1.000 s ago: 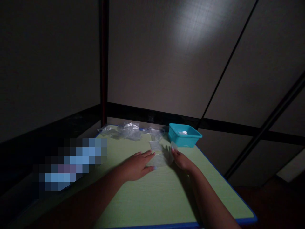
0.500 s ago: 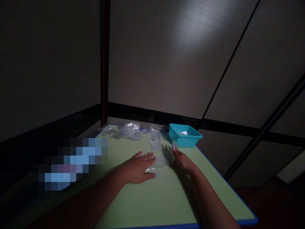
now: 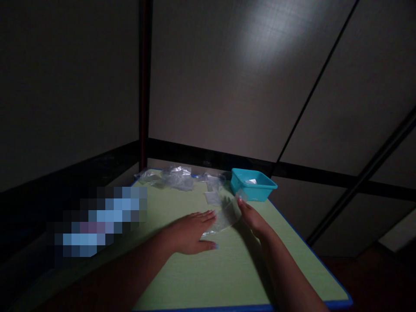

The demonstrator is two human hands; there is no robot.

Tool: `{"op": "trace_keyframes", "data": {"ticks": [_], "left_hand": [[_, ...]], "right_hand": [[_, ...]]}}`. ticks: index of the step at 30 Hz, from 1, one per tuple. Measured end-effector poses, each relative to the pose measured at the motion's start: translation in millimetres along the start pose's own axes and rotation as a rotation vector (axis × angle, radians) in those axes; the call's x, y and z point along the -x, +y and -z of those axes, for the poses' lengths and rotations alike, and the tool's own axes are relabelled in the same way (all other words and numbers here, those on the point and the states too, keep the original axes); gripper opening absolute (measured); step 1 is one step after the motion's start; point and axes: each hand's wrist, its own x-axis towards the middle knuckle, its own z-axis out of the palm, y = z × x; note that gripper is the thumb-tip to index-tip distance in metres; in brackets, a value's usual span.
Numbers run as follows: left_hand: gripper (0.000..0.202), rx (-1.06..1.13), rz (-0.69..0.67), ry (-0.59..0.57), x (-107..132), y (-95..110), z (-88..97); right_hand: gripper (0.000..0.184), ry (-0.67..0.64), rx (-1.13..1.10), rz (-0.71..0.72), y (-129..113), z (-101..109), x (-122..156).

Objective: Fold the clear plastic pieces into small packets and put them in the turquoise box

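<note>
My left hand (image 3: 191,232) lies flat on the green table (image 3: 227,273), fingers stretched out, pressing down the near edge of a clear plastic bag (image 3: 225,218). My right hand (image 3: 251,216) pinches the bag's far right corner and lifts it off the table, so the bag curves upward between the hands. A second small clear bag (image 3: 212,197) lies flat just beyond them.
A teal plastic tub (image 3: 253,184) with something pale inside stands at the table's far right. Crumpled clear plastic (image 3: 172,177) is heaped at the far left corner. A blurred-out patch sits to the left. Dim wall panels with dark frames rise behind the blue-edged table.
My right hand has raised the bag's corner higher and the bag now bows up. My left hand has slid slightly nearer along the bag's edge.
</note>
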Motion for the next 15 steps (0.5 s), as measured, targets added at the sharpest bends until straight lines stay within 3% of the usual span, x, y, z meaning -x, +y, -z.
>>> {"op": "trace_keyframes", "data": {"ticks": [15], "left_hand": [[0.068, 0.032, -0.02, -0.025, -0.2, 1.9, -4.0]], "right_hand": [[0.077, -0.046, -0.014, 0.027, -6.4, -4.6, 5.0]]}}
